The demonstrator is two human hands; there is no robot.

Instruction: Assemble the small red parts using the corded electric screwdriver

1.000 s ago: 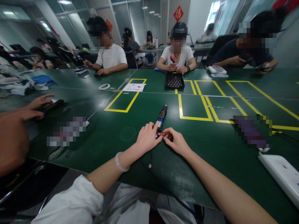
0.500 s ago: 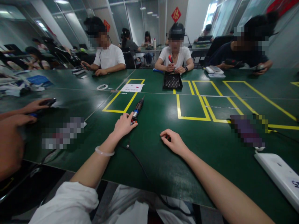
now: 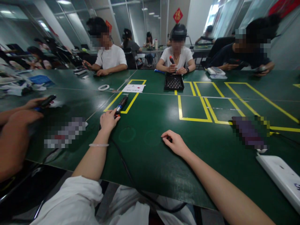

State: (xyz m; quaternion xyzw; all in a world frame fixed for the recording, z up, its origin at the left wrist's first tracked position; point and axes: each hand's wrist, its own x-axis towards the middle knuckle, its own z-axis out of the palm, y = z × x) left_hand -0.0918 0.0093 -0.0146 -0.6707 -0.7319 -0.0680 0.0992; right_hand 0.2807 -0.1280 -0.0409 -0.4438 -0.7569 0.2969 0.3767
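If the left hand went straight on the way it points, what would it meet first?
The left hand holds a dark tool, whose tip would probably reach the white printed sheet first; the sheet looks flat, so the tool might pass over it.

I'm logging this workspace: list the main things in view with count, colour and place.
Tool: 1, black, blue and silver, left of centre
Cord: 1, black, near edge
Table: 1, green, centre
Tape outlines: several, yellow, on table
Sheet: 1, white, over left outline
Ring: 1, white, left of sheet
Tray: 1, black, far side
Pixelated items: 2, greyish and purple, left and right
Flat block: 1, white, near right
People: several, light- or dark-clad, around and beyond table
Left hand: 1, bare, on tool
Right hand: 1, bare, right of centre
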